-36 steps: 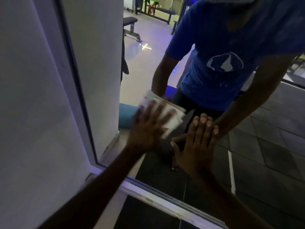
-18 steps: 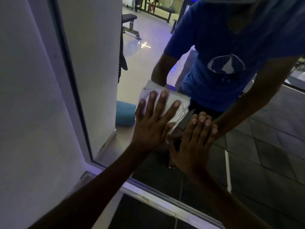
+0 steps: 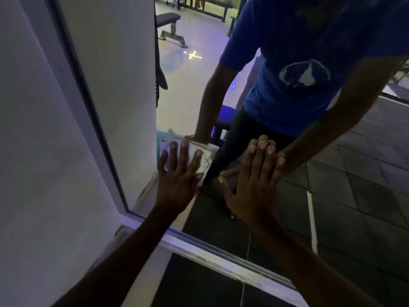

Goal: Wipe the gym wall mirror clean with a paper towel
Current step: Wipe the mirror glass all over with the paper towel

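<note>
I saw the left hand (image 3: 177, 180) press the towel (image 3: 204, 158) to the mirror (image 3: 365, 185), fingers spread flat. The right hand (image 3: 254, 185) lay flat on the glass, fingers straight.

Gym floor: wall mirror (image 3: 221, 89) reflects 1 weight bench (image 3: 169, 21), more equipment frames (image 3: 212, 6) behind it, dark rubber floor tiles (image 3: 358, 173), blue-violet lighting.
</note>
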A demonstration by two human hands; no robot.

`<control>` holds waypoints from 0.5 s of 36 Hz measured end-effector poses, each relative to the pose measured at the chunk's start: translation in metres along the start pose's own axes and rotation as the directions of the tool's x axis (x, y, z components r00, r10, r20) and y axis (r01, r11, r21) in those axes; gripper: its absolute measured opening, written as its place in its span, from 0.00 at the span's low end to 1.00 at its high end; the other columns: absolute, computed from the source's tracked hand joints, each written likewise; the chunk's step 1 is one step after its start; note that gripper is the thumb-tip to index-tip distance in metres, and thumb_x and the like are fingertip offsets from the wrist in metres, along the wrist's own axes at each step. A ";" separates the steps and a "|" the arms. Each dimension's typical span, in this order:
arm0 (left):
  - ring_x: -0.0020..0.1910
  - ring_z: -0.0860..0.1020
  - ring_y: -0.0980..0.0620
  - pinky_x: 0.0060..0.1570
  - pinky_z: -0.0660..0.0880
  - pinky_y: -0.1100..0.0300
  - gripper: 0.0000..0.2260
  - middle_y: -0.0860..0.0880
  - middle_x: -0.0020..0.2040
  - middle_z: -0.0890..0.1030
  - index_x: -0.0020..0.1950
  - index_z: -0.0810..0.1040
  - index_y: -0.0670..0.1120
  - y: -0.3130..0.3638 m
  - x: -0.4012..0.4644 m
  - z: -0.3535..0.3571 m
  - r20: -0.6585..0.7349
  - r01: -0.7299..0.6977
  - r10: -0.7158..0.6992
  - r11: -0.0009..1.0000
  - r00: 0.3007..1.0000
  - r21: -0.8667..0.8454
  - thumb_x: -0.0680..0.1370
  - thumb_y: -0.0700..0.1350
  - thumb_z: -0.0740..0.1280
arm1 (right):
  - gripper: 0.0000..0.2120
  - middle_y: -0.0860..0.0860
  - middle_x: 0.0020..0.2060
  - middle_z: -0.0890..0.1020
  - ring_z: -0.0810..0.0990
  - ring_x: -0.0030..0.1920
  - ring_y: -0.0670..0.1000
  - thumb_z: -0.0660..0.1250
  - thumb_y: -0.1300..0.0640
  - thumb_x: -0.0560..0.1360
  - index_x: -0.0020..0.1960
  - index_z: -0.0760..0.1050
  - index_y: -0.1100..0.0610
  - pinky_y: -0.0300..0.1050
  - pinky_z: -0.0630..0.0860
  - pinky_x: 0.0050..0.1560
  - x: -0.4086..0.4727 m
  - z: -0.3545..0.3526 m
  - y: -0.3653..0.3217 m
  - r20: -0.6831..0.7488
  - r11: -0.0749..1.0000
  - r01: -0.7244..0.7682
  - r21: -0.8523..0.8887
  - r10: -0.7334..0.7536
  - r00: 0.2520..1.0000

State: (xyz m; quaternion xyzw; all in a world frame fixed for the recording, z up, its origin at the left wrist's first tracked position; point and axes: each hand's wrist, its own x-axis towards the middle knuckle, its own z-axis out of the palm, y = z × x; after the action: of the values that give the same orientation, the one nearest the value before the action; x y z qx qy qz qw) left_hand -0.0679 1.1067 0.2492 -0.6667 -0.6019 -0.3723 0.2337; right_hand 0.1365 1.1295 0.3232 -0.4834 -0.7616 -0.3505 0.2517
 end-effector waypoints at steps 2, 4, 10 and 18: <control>0.84 0.41 0.37 0.78 0.54 0.32 0.34 0.43 0.85 0.35 0.86 0.39 0.51 0.003 -0.005 -0.002 0.033 0.045 -0.044 0.998 0.998 -0.031 0.86 0.60 0.53 | 0.58 0.62 0.83 0.34 0.33 0.84 0.62 0.68 0.33 0.77 0.84 0.37 0.65 0.61 0.32 0.82 -0.001 0.000 0.000 0.002 1.000 0.000 -0.010 0.000 1.000; 0.84 0.42 0.37 0.79 0.51 0.33 0.31 0.44 0.85 0.34 0.85 0.38 0.52 0.023 0.015 -0.013 -0.006 0.130 -0.132 0.983 0.991 -0.127 0.87 0.62 0.47 | 0.57 0.63 0.83 0.34 0.33 0.84 0.63 0.66 0.32 0.78 0.84 0.38 0.66 0.62 0.32 0.82 -0.002 0.001 -0.003 0.006 1.000 -0.004 -0.012 0.004 1.000; 0.84 0.42 0.42 0.80 0.48 0.37 0.29 0.45 0.86 0.41 0.86 0.44 0.54 0.030 0.069 -0.021 -0.140 0.017 -0.029 0.996 0.990 -0.082 0.87 0.61 0.45 | 0.57 0.65 0.83 0.34 0.33 0.83 0.64 0.65 0.31 0.78 0.84 0.39 0.67 0.63 0.31 0.82 -0.005 0.001 -0.009 0.019 1.000 -0.007 -0.021 0.007 1.000; 0.83 0.57 0.37 0.82 0.55 0.49 0.39 0.34 0.83 0.58 0.83 0.57 0.34 -0.074 0.075 -0.010 -0.233 0.673 -0.837 0.539 0.495 -0.507 0.86 0.66 0.45 | 0.60 0.67 0.82 0.34 0.32 0.82 0.67 0.68 0.30 0.76 0.84 0.40 0.68 0.66 0.31 0.81 -0.009 0.004 -0.009 0.042 0.999 0.010 -0.048 -0.008 0.999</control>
State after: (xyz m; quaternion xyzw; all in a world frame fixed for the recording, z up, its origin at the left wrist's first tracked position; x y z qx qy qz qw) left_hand -0.1427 1.1587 0.3030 -0.2509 -0.6864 -0.6806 0.0524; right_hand 0.1319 1.1254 0.3118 -0.4931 -0.7602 -0.3598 0.2222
